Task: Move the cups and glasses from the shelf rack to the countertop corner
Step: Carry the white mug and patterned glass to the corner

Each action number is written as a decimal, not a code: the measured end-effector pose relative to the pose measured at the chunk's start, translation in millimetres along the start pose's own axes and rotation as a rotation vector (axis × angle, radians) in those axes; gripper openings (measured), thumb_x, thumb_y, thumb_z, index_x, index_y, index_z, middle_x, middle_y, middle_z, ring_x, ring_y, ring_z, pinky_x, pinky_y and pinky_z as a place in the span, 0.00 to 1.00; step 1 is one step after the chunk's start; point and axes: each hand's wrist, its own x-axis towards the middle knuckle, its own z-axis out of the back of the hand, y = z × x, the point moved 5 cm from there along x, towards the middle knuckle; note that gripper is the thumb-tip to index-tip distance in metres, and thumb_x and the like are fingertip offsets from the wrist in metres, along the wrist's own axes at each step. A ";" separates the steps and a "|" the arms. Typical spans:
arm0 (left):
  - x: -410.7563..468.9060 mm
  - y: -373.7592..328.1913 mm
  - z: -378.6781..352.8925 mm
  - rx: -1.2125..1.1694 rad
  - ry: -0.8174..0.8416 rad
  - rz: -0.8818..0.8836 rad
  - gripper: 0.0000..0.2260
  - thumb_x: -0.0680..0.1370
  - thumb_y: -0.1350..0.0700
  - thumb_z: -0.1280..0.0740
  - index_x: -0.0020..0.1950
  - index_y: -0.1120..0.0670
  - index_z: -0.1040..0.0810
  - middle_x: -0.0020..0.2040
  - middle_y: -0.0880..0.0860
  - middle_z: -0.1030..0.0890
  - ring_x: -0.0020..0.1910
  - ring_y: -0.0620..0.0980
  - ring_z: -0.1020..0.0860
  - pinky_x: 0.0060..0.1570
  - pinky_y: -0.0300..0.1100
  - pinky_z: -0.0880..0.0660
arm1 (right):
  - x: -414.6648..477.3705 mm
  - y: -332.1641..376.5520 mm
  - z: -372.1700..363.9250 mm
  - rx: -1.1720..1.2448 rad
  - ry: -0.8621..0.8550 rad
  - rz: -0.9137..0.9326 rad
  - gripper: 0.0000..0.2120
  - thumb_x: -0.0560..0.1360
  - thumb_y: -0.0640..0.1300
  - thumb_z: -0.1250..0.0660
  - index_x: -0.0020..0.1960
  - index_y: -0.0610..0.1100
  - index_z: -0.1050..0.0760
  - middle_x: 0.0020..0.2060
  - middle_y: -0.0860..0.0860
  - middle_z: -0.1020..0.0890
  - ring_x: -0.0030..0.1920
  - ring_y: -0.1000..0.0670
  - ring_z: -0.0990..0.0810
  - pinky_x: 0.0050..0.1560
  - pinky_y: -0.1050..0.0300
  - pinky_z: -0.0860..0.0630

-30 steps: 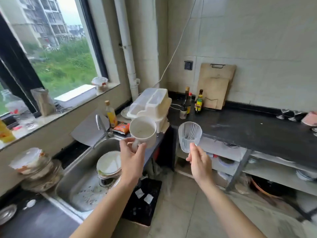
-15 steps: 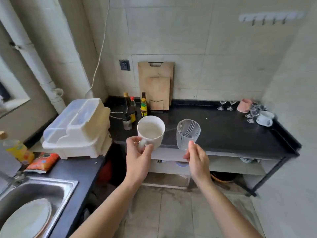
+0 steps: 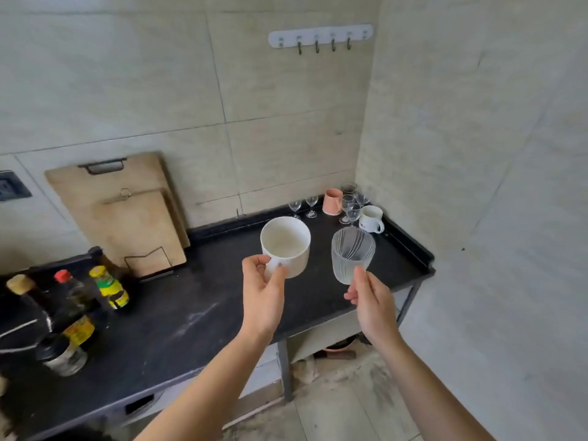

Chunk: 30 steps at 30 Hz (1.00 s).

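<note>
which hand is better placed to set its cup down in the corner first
Probably the right hand: its ribbed glass hangs nearer the corner glasses than the left hand with its white mug.

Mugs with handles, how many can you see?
2 for sure: a big white mug held in the left hand, and a small white mug in the countertop corner. The pink cup there may hide a handle.

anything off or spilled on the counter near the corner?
No spill or breakage visible. The pink cup in the corner stands upside down, unlike the upright white mug beside it. The black countertop shows pale dusty smears mid-surface.
</note>
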 end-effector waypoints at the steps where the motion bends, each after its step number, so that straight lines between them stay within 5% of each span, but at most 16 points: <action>1: 13.8 3.3 -17.7 -0.001 0.020 0.009 0.12 0.77 0.54 0.32 0.58 0.50 0.31 0.54 0.52 0.23 0.47 0.48 0.25 0.46 0.44 0.27 | 19.1 -8.4 6.0 0.011 -0.019 -0.017 0.24 0.84 0.55 0.43 0.36 0.42 0.28 0.34 0.47 0.20 0.42 0.41 0.19 0.48 0.41 0.22; 13: 187.6 39.4 -180.0 0.058 -0.072 0.159 0.16 0.70 0.45 0.33 0.55 0.48 0.29 0.52 0.51 0.22 0.43 0.47 0.26 0.45 0.44 0.27 | 270.1 -75.9 9.9 -0.011 0.150 -0.152 0.22 0.84 0.54 0.44 0.38 0.43 0.25 0.37 0.46 0.18 0.41 0.49 0.19 0.46 0.55 0.23; 17: 242.3 52.5 -199.0 0.070 -0.126 0.177 0.15 0.72 0.46 0.34 0.56 0.49 0.31 0.52 0.51 0.22 0.45 0.49 0.26 0.51 0.52 0.25 | 334.0 -81.5 -18.0 -0.047 0.221 -0.157 0.18 0.85 0.53 0.45 0.44 0.46 0.23 0.42 0.49 0.18 0.40 0.55 0.18 0.44 0.62 0.24; 22: 306.1 90.8 -208.2 0.105 -0.175 0.214 0.10 0.80 0.54 0.35 0.58 0.51 0.32 0.53 0.51 0.23 0.47 0.50 0.27 0.60 0.58 0.25 | 388.6 -101.6 -64.4 -0.064 0.298 -0.172 0.17 0.85 0.52 0.44 0.45 0.46 0.24 0.42 0.49 0.18 0.40 0.56 0.16 0.49 0.53 0.20; 30: 380.4 194.5 -208.5 0.100 -0.131 0.294 0.07 0.79 0.50 0.38 0.55 0.47 0.33 0.52 0.53 0.22 0.44 0.51 0.27 0.46 0.49 0.28 | 436.8 -182.2 -129.2 -0.130 0.372 -0.212 0.17 0.85 0.51 0.44 0.41 0.48 0.25 0.38 0.49 0.19 0.40 0.55 0.17 0.48 0.50 0.20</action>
